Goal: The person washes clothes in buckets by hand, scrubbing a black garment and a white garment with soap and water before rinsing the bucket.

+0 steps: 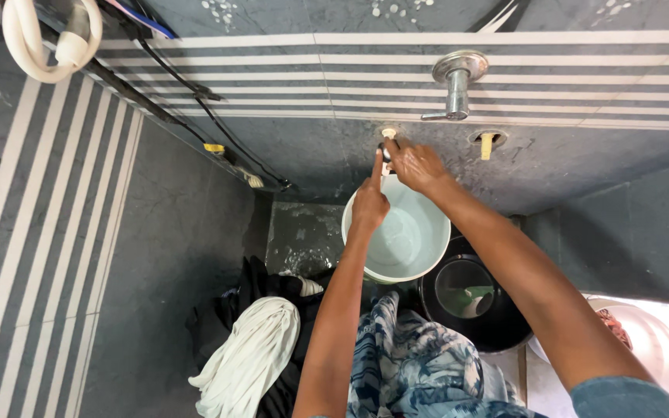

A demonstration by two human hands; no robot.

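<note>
both hands at a small wall tap above a pale round plastic bucket

the left hand (369, 203) reaches up with its forefinger stretched straight, the other fingers curled in, its tip touching the small dark wall tap (385, 151); the right hand (416, 165) has its fingers closed together on that same tap from the right. the pale round plastic bucket (396, 232) sits directly below the tap, against the far dark tiled wall (311, 151), and holds only a shallow layer of water, so filling looks barely begun; no stream is visible. to its right stands a black round bucket (470, 298), and near on the floor lies a heap of dark, white and blue patterned clothes (311, 348), apparently not yet wet. a larger chrome lever valve (457, 81) sits untouched further up the wall.
</note>
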